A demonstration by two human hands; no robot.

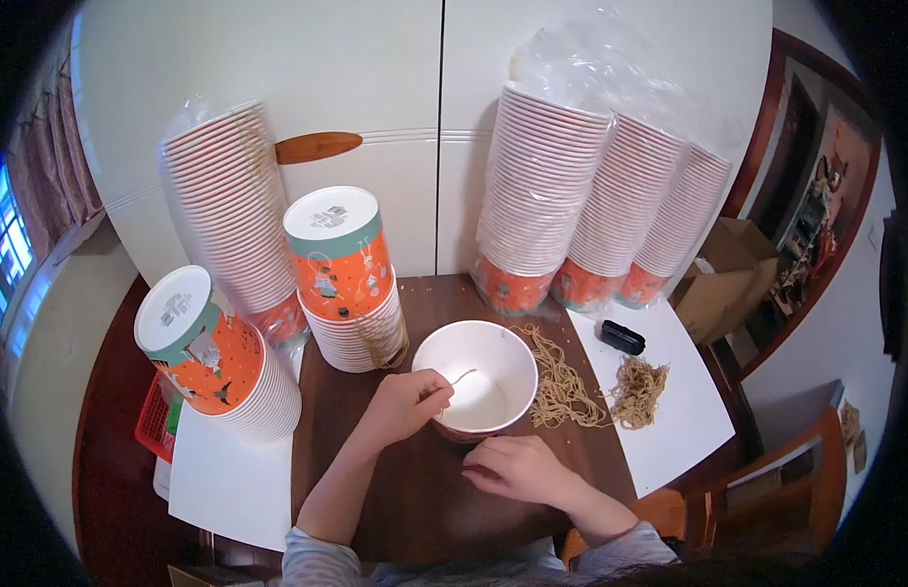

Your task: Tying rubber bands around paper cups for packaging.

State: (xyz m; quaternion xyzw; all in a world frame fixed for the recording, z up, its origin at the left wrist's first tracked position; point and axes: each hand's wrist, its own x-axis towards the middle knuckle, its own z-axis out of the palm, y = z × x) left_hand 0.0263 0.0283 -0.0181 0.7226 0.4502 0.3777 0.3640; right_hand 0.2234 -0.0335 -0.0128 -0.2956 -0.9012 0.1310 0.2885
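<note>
Surroundings of my workplace. Directly before me, white cabinet doors (376, 59) bear a brown oval handle (319, 148). To my left: a curtain (53, 157) beside a bright window (9, 235), and a red basket (153, 421) beyond the desk's (224, 479) edge. To my right: a small black object (622, 338) on the desk's white part, an open cardboard box (703, 303), and a wooden chair (828, 450).

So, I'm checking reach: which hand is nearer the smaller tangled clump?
Right. The right hand is front-left of the clump; the left hand is farther left, by the bowl.
</note>
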